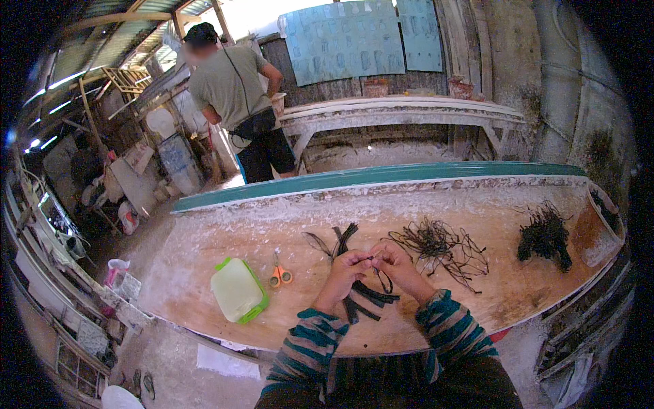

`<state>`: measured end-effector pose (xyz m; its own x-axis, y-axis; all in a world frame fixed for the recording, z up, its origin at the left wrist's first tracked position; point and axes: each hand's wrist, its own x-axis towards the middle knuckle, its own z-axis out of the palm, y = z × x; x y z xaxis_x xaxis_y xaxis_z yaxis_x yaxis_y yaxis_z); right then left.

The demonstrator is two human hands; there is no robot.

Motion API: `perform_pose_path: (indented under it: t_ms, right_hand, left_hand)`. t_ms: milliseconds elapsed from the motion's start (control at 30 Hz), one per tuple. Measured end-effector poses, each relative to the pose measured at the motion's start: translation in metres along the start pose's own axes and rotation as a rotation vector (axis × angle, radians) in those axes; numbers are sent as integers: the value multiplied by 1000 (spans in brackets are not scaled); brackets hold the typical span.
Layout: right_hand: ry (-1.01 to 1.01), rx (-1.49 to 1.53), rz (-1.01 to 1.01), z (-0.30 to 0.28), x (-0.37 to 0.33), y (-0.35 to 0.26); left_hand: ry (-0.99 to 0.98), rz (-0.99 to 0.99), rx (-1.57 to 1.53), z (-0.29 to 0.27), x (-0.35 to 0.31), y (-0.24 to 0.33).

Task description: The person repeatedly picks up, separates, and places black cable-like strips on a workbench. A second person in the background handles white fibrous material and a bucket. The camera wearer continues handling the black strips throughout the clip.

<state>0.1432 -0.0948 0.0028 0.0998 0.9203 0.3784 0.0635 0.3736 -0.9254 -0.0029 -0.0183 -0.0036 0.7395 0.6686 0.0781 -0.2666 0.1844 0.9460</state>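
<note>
Intently facing a pale wooden bench (180, 269), dusted white and edged on its far side by a teal ledge (381, 177), probably using the broad top to give every pile its own patch. Having a loose tangle of dark cords (436, 242) spread right of centre, and a bushy black bundle (543, 235) well apart near the right end, presumably preventing any snagging between them. Having black strips (364, 296) fanned out beneath the left hand (345, 269) and right hand (402, 269), likely shortening the reach. Resting a pale-lidded container (238, 290) with a bright green rim off to the left, seemingly out of the cords' way. Holding both hands almost together, gripping a thin dark strand (388, 280) between the closed fingers (362, 256) of each, probably pinching from two sides to steady so slight a piece. Resting orange-handled scissors (280, 274) between container and strips, with handles on the near side, apparently for easy pickup. Showing only part of the strand: looking dark, narrow and limp, seemingly curving into a small loop below the right hand, not revealing any knot from this angle.
</note>
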Motion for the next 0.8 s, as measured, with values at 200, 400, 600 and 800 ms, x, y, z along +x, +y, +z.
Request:
perform_pose_path:
  t_ms: [200, 400, 600, 800]
  right_hand:
    - [-35, 42, 79, 1, -4, -1]
    - [-35, 162, 137, 1, -3, 1]
    - [-65, 368, 206, 3, -5, -20]
    - [-36, 263, 160, -3, -5, -11]
  left_hand:
    - [-66, 1, -97, -5, 1, -1]
    - [-31, 24, -1, -2, 0, 3]
    - [-76, 89, -41, -2, 2, -3]
    - [76, 105, -7, -2, 5, -5]
